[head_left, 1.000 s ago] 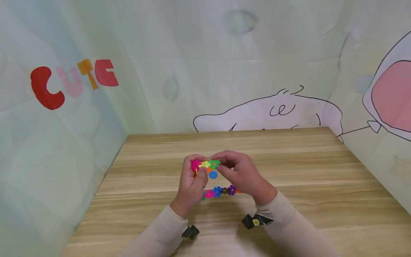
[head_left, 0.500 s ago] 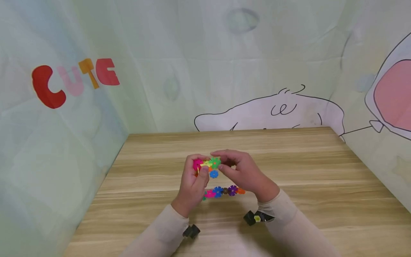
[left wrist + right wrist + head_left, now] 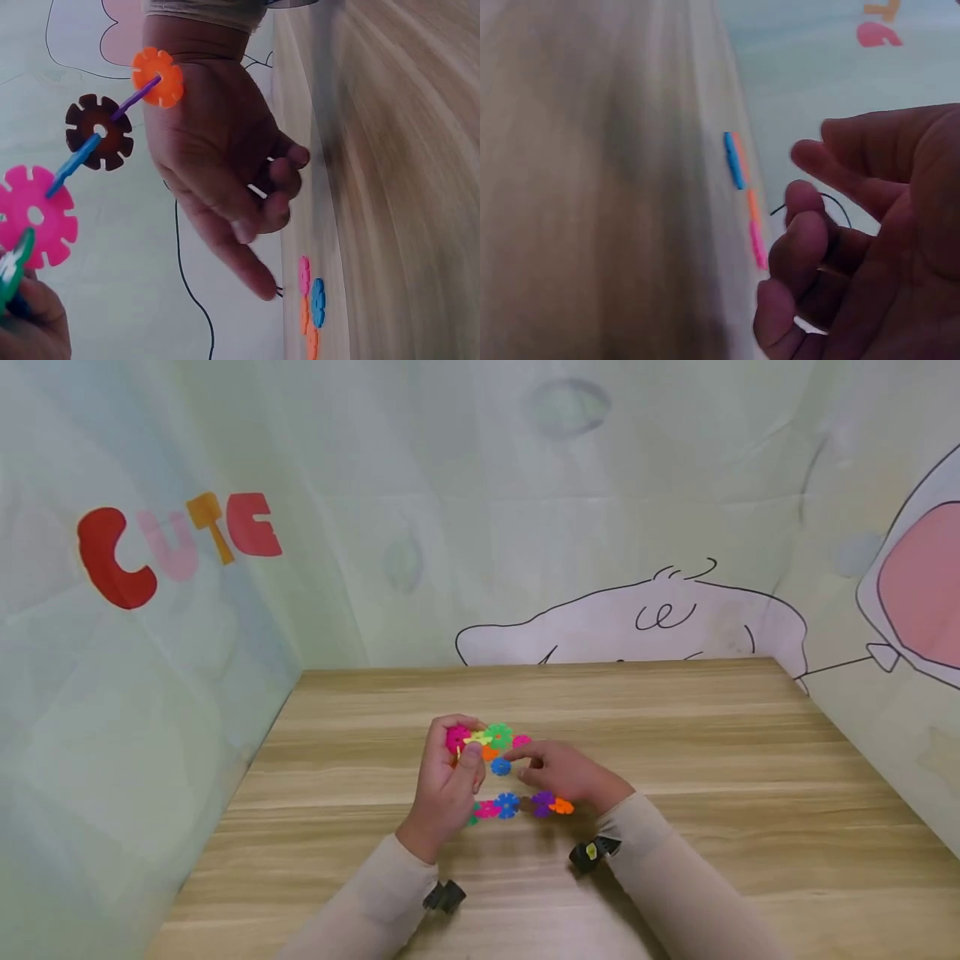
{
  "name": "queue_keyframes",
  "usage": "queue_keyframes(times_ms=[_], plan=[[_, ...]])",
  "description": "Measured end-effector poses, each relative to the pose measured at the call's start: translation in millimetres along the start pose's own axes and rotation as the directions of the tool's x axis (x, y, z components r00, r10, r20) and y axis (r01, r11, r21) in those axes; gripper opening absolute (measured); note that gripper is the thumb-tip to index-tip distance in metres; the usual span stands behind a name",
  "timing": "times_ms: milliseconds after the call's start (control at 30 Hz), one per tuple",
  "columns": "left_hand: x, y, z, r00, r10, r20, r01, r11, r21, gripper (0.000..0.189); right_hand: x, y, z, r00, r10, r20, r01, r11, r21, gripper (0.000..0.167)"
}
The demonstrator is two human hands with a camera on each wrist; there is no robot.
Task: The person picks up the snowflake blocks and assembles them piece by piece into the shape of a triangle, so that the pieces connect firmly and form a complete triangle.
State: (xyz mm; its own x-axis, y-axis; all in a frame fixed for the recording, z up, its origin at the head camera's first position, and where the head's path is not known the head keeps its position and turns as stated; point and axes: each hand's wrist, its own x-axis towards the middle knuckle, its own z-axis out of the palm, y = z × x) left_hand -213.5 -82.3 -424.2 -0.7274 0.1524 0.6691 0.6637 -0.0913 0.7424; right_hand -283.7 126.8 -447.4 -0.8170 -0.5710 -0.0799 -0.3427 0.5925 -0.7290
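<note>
My left hand (image 3: 444, 789) pinches a chain of interlocking plastic snowflake discs. Magenta, yellow and green discs (image 3: 498, 731) run along its far part. The near part stretches rightward, with pink, blue, brown, purple and orange discs (image 3: 562, 807). Up close in the left wrist view hang its pink disc (image 3: 58, 229), brown disc (image 3: 81, 133) and orange disc (image 3: 171, 81). My right hand (image 3: 566, 770) holds nothing; its index finger extends toward a loose blue disc (image 3: 497, 767), the other fingers loosely bent. The right wrist view shows those empty fingers (image 3: 802, 251).
Loose on the wooden table (image 3: 720, 760), beyond the right hand, lie a pink disc (image 3: 522, 741) and orange discs (image 3: 490, 753) beside the blue one. A printed cloth backdrop (image 3: 375, 527) rises behind the table and at its sides.
The right hand has let go of the green disc and moved down and right, toward the loose discs. The green disc stays on the chain in the left hand. A loose pink disc has come into sight.
</note>
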Motion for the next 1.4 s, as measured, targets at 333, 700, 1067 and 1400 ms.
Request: queue_keyframes(times_ms=[333,700,1067,1400], plan=[[1.5,3.5,1.5,0.999,-0.033,0.012,0.033,0.999,-0.006,0.021,-2.5,4.8,1.5,0.994,0.053,0.092,-0.044,0.993,-0.107,0.042],[0.1,3.5,-0.3,0.999,-0.04,-0.006,0.041,0.999,0.006,0.021,-1.3,10.1,-7.0,0.992,0.115,-0.057,-0.121,0.984,-0.131,0.02],[-0.8,0.5,0.8,1.0,-0.028,-0.001,0.028,1.0,-0.011,0.021,-2.5,7.0,-2.9,0.989,0.136,-0.058,-0.144,0.973,-0.182,0.018],[0.5,2.1,-0.3,0.999,-0.042,-0.017,0.042,0.999,-0.01,0.02,-16.5,-17.5,-32.0,0.975,0.095,-0.201,-0.086,0.995,0.053,0.022]])
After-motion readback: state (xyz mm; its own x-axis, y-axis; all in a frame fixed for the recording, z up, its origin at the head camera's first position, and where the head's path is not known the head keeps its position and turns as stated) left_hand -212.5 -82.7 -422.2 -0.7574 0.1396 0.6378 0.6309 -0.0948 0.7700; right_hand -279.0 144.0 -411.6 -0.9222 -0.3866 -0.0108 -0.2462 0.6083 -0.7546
